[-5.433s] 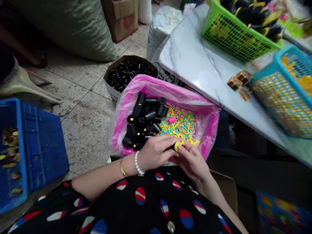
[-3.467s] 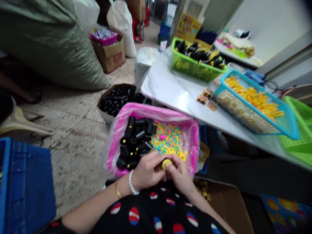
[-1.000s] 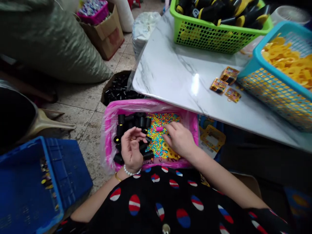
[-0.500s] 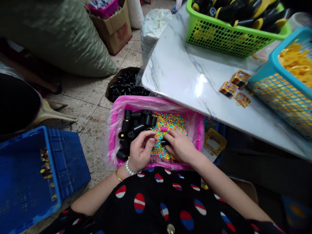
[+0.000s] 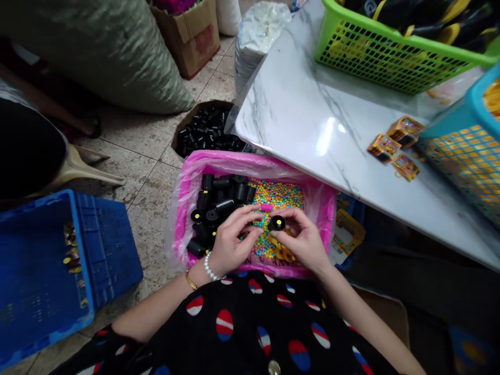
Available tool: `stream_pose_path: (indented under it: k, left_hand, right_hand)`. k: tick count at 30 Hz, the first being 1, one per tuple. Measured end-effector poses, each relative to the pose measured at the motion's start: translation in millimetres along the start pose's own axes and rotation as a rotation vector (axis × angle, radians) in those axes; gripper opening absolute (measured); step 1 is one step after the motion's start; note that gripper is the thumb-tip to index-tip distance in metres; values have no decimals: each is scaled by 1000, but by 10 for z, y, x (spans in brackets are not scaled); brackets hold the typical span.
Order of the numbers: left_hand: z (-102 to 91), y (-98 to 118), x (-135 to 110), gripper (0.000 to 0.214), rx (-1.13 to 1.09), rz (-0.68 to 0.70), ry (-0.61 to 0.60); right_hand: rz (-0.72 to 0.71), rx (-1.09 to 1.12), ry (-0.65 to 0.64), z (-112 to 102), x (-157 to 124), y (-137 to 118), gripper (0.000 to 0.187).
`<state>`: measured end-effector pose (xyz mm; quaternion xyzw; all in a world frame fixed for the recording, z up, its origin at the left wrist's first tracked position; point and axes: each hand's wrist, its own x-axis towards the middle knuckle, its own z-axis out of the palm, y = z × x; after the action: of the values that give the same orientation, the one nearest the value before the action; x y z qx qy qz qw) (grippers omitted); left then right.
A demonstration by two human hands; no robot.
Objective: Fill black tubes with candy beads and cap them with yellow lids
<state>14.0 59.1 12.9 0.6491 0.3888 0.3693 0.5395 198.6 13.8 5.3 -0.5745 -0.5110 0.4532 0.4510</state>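
Right hand (image 5: 307,242): grip clamped on 1 black cylinder (image 5: 277,225), yellow-dotted end toward the camera, above multicoloured beads (image 5: 283,192) in a plastic-lined pink tub (image 5: 332,208). Left hand (image 5: 233,239): grip apart, fingertips just beside a small pink piece (image 5: 266,207). More cylinders (image 5: 225,205) heaped beside the beads. Tabletop (image 5: 289,114) carries 3 small printed boxes (image 5: 384,147).

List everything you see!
tub: one, pink, centre
cylinders: many, black, inside left
beads: many, multicoloured, inside right
small piece: one, pink, on beads
parts: several, yellow, inside front
bin: one, brown, behind tub
table: one, white, right
baskets: two, green/blue, table
packets: three, orange, table
crate: one, blue, left
carton: one, brown, back
sacks: three, green/white, back
stool: one, beige, left
shirt: one, black, bottom
left hand: one, bare, over tub
right hand: one, bare, holding cylinder
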Motion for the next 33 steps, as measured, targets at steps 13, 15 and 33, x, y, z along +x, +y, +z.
stream_pose_path:
  k: [13, 15, 33]
  left_hand:
    - [-133, 91, 29, 29, -261, -141, 126]
    - [-150, 77, -6, 35, -106, -54, 41]
    - [-60, -26, -4, 32, 223, 163, -89]
  right_hand:
    - [-129, -537, -381, 26, 100, 53, 29]
    - [-25, -368, -287, -64, 39, 29, 28]
    - [-324, -830, -109, -223, -9, 75, 26]
